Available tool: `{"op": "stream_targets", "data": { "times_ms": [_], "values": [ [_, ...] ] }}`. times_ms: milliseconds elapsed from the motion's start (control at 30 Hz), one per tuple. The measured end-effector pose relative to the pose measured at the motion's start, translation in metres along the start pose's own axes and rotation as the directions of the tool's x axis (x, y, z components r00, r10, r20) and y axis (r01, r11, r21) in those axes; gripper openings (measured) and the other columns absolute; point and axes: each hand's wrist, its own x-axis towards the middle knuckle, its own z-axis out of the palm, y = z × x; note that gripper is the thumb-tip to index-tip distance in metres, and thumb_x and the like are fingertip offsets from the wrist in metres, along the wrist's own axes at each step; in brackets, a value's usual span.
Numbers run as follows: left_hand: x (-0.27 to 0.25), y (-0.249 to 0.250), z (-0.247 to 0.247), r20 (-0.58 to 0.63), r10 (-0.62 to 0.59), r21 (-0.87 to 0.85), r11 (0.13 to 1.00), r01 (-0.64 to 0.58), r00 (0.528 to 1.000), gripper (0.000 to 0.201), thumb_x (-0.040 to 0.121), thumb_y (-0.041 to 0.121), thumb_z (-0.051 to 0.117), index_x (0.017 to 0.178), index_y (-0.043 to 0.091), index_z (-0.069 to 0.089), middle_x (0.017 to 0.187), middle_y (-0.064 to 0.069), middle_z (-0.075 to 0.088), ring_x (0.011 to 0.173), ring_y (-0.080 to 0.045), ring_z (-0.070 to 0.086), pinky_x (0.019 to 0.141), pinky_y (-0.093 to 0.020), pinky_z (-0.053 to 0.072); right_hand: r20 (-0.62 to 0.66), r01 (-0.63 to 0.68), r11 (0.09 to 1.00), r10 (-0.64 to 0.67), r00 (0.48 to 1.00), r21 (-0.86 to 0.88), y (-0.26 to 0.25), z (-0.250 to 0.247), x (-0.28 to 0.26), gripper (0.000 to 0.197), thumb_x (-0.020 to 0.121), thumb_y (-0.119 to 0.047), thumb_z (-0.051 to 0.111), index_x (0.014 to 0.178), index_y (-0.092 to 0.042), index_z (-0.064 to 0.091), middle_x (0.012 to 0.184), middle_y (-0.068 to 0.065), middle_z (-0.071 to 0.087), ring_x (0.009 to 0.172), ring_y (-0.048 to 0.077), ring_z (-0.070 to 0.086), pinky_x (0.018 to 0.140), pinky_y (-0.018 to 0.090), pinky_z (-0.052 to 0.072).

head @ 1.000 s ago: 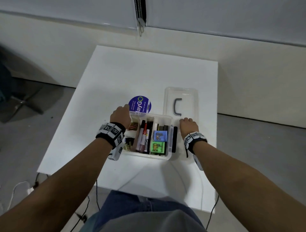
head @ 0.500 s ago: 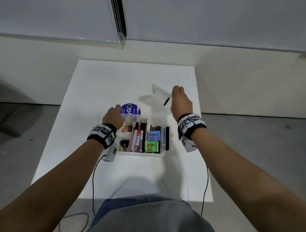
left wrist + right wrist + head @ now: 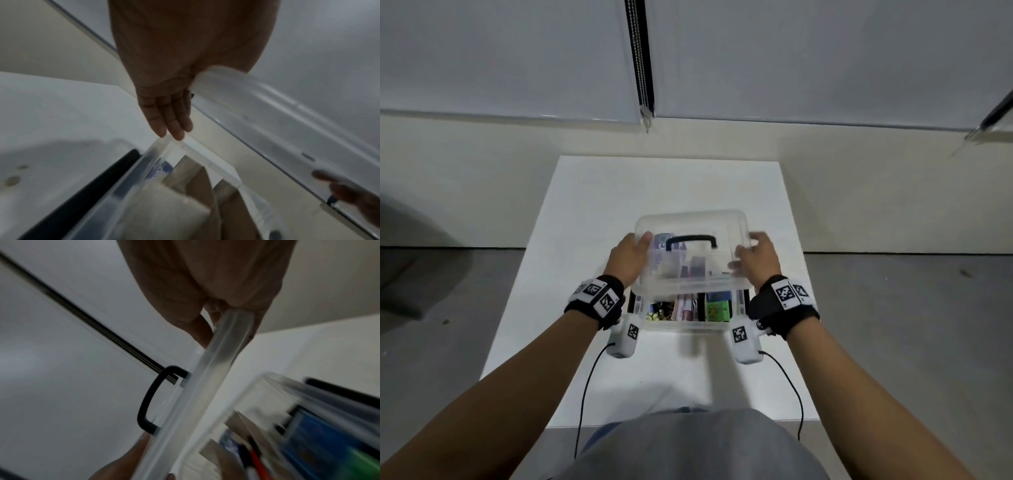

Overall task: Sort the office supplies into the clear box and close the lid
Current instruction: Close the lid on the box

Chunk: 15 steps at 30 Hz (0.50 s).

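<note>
The clear lid (image 3: 691, 222) with a black handle (image 3: 691, 240) hangs tilted over the far part of the clear box (image 3: 685, 327), its near edge low. My left hand (image 3: 640, 246) pinches the lid's left edge, thumb on top, with straight fingers (image 3: 170, 116) underneath. On the other side my right hand (image 3: 744, 253) grips the lid's right edge (image 3: 205, 378). In the box lie markers (image 3: 686, 306), a green packet (image 3: 717, 310) and small clips. Black latches sit on both of its ends.
The box stands near the middle of a white table (image 3: 654, 185), whose far half is bare. A purple round thing (image 3: 664, 240) shows blurred through the lid. Wrist cables trail over the table's near edge. Grey floor lies on both sides and a wall behind.
My right hand lifted the lid from the table right of the box and brought it over the box. My left hand left the box's far left corner and took the lid's left edge.
</note>
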Motion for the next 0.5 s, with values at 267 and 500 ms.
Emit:
{"op": "stream_targets", "data": {
  "times_ms": [267,500],
  "values": [
    [-0.015,-0.041,0.026,0.007,-0.083,0.152,0.985,0.081,0.996,0.053,0.097,0.04,0.049,0.139,0.009,0.038,0.129,-0.024,0.045,0.115,-0.041,0.052,0.096,-0.045,0.044,-0.05,0.061,0.692,-0.139,0.989,-0.719,0.063,0.026,-0.014,0.034,0.094,-0.018,0.051,0.124,-0.004,0.048,0.123,0.018,0.047,0.11,0.037,0.052,0.089,0.041,0.045],
    [-0.022,-0.048,0.025,0.083,-0.074,0.059,0.996,0.069,0.994,0.057,0.098,0.048,0.042,0.146,0.02,0.03,0.13,-0.017,0.058,0.117,-0.037,0.057,0.09,-0.037,0.043,-0.001,0.015,0.847,-0.018,1.0,-0.531,0.076,0.021,-0.013,0.036,0.096,-0.015,0.042,0.131,-0.011,0.036,0.124,0.021,0.044,0.095,0.038,0.053,0.086,0.047,0.049]
  ]
}}
